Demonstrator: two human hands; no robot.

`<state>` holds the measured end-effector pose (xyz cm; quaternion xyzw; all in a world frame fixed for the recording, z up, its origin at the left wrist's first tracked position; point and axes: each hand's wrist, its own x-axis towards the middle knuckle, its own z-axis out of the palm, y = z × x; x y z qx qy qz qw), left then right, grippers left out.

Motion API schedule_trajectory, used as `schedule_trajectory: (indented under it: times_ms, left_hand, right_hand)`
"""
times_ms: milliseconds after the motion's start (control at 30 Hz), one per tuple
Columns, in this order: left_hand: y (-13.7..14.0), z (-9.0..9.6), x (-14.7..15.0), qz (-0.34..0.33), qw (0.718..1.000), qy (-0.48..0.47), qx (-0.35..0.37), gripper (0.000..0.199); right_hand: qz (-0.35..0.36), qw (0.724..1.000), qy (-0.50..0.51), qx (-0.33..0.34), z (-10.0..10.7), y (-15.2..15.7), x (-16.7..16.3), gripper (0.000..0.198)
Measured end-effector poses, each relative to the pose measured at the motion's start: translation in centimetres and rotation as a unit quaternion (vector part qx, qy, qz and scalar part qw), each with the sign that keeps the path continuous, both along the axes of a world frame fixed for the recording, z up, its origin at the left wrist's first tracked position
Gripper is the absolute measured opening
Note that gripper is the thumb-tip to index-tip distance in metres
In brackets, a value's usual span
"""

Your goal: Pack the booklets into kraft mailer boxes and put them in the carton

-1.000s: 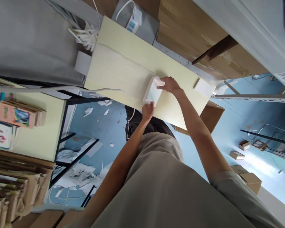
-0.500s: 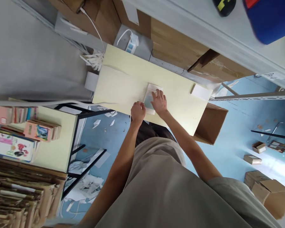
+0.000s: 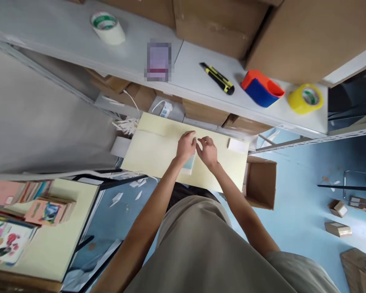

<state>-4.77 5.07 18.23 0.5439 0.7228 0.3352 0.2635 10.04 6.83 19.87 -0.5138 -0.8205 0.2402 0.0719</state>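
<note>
A flat, booklet-like item (image 3: 188,166), white with a pale blue-green panel, lies on the cream table (image 3: 222,171) near its front edge. Its far end is hidden by my hands. My left hand (image 3: 186,146) is over the item's far part, fingers curled inward; whatever they pinch is too small to make out. Just to the right, almost touching it, my right hand (image 3: 208,151) has bent fingers, with thumb and forefinger a little apart and nothing visible between them.
A grey shelf (image 3: 134,61) above the table bears a utility knife (image 3: 218,78), white tape (image 3: 110,30), yellow tape (image 3: 305,99) and a red-blue object (image 3: 262,88). A white box (image 3: 238,145) sits at the table's right end. Books (image 3: 45,211) are stacked at left; an open carton (image 3: 260,183) is right.
My view has tilted up, showing more shelf. My right hand has lifted off the item's face, and my left hand has moved from its lower left side to its far end.
</note>
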Motion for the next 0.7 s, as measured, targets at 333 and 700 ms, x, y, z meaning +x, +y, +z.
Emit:
schedule_trajectory:
  times_ms: [333, 700]
  left_hand:
    - [10.4, 13.1, 1.2, -0.014, 0.977, -0.045, 0.207, 0.031]
    - [8.7, 7.0, -4.0, 0.017, 0.984, -0.002, 0.178, 0.032]
  right_hand:
    - [-0.061, 0.975, 0.099, 0.192, 12.8, 14.8, 0.3, 0.047]
    - [-0.068, 0.984, 0.008, 0.163, 11.4, 21.9, -1.6, 0.048]
